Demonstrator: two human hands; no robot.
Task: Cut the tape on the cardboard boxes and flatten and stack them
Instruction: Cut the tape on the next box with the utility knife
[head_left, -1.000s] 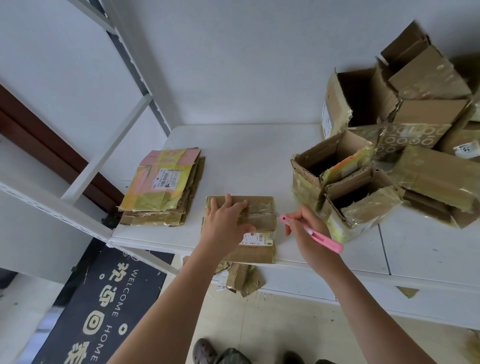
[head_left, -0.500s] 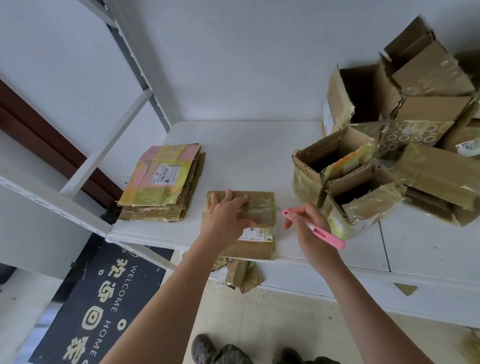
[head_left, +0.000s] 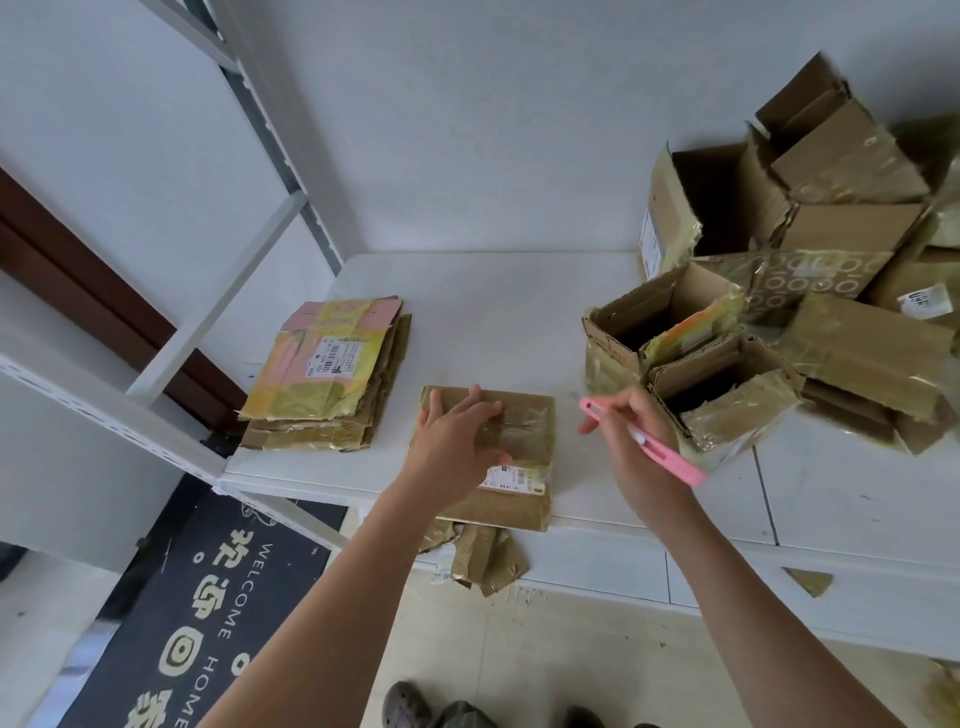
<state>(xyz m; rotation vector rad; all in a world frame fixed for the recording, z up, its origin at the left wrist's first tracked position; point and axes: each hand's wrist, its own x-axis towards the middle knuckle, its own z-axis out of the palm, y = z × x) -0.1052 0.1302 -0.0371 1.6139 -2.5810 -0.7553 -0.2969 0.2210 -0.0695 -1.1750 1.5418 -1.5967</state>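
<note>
The left hand (head_left: 457, 441) lay with fingers (head_left: 470, 400) spread flat on the taped box (head_left: 519, 431) near the worktop's (head_left: 493, 322) front edge, pressing it down. The right hand (head_left: 631, 447) had its fingers curled round a pink cutter (head_left: 644, 441), tip pointing left, just beside the box's right edge. The tape seam ran left to right, so the cut would likely start there. The flattened stack (head_left: 332, 374) waited to the left, the uncut boxes (head_left: 753, 338) to the right.
</note>
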